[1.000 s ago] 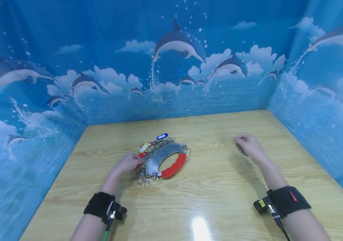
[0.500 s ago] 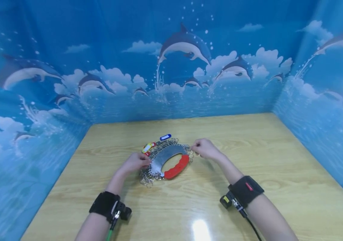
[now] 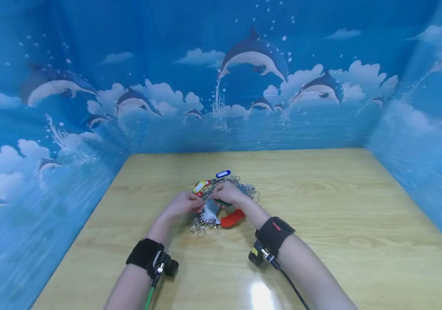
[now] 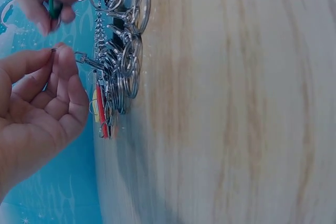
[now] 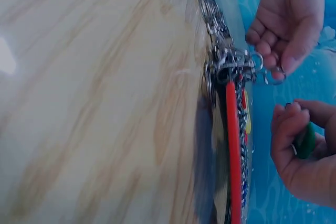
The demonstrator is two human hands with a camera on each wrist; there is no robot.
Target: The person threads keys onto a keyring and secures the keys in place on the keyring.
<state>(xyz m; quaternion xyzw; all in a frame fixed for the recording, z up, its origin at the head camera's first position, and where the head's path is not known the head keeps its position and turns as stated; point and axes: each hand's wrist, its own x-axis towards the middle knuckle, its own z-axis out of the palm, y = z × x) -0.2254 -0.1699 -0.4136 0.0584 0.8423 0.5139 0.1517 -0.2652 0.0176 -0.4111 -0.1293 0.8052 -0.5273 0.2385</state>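
A curved metal key-ring holder [image 3: 210, 211] with a red grip [image 3: 232, 218] lies on the table, many small split rings [image 4: 126, 72] hanging round its outer edge. At its left side my left hand [image 3: 184, 204] pinches one of these rings [image 5: 277, 76] between thumb and fingertip. My right hand [image 3: 229, 193] is over the holder, hiding part of the plate. It holds a green key tag [image 5: 305, 142], the tag partly covered by the curled fingers. The fingertips of both hands are close together but apart.
A yellow key tag [image 3: 200, 186] and red tags lie at the holder's far left edge. A blue key tag [image 3: 223, 174] lies behind it. The wooden table [image 3: 322, 206] is bordered by a blue dolphin-print curtain [image 3: 159, 133].
My right hand has come from the right side of the table to the holder, carrying the green tag to my left hand. My left hand stays at the holder's left edge. The view has shifted.
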